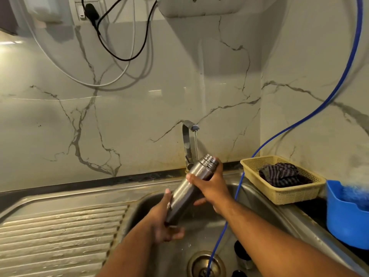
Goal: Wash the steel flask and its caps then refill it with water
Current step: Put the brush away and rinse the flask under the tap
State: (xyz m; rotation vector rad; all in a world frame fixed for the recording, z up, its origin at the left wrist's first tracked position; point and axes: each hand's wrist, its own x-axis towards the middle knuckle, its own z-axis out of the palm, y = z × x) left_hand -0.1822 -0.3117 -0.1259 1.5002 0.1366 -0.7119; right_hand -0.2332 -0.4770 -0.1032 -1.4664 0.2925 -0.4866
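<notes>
Both forearms reach in from the bottom edge and meet over the sink [251, 198], the largest thing in play. Its steel basin lies under the hands, with the ribbed drainboard [60, 236] stretching off to the left.

The steel flask [185, 190] is held above the basin, tilted, with its threaded mouth uppermost and bare of any cap. The right hand [209, 186] is wrapped round the upper body just under the neck. The left hand [161, 222] is curled round the lower end. A thin stream falls from the tap [187, 140] and reaches the flask at about its neck. Whether it enters the mouth or runs down the outside cannot be told.

So the work looks to be in its washing stage: the caps are off and the flask is under water. Capping clearly remains, and probably the final refill too. Dark round pieces [242, 254] low in the basin may be the caps, though that is unclear.

For room, the tap spout sits close above the mouth, so lifting the flask has little margin. A blue hose [225, 230] drops into the drain [199, 262] just beside the right forearm and could snag. On the right rim stand a basket [289, 194] and a blue tub [343, 220]. The freest side is to the left, over the drainboard.
</notes>
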